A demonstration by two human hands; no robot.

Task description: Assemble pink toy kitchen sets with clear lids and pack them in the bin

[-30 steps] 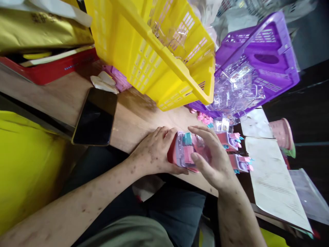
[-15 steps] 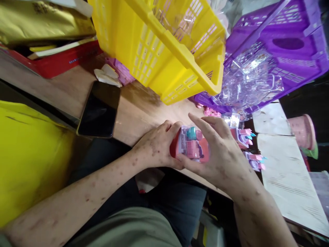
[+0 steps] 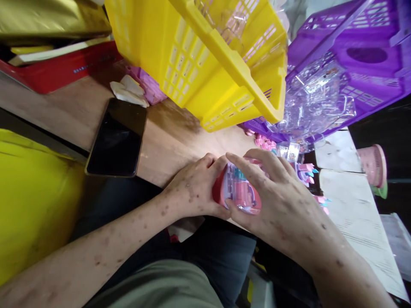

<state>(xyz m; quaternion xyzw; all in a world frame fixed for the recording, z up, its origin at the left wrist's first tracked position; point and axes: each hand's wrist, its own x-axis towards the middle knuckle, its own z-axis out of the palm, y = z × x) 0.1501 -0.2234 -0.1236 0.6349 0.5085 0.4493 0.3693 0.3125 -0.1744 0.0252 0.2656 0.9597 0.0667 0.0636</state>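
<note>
A small pink and red toy case (image 3: 242, 194) with lilac and teal parts under a clear cover is between my hands at the table's front edge. My left hand (image 3: 195, 186) is wrapped round its red left end. My right hand (image 3: 272, 188) grips it from the right, thumb on the near side and index finger over the top. My fingers and palm hide part of the case. Just beyond my right hand lie small pink pieces (image 3: 265, 142) and pink-and-lilac toy parts (image 3: 306, 172).
A yellow basket (image 3: 180, 64) and a purple basket (image 3: 366, 55) holding clear plastic parts (image 3: 317, 98) stand behind. A black phone (image 3: 117, 139) and a red box (image 3: 70, 66) lie left. White boards (image 3: 356, 214) are at right.
My right index finger and thumb have closed in over the case, covering more of its top. Clear plastic now shows over its front. The whole view has shifted slightly.
</note>
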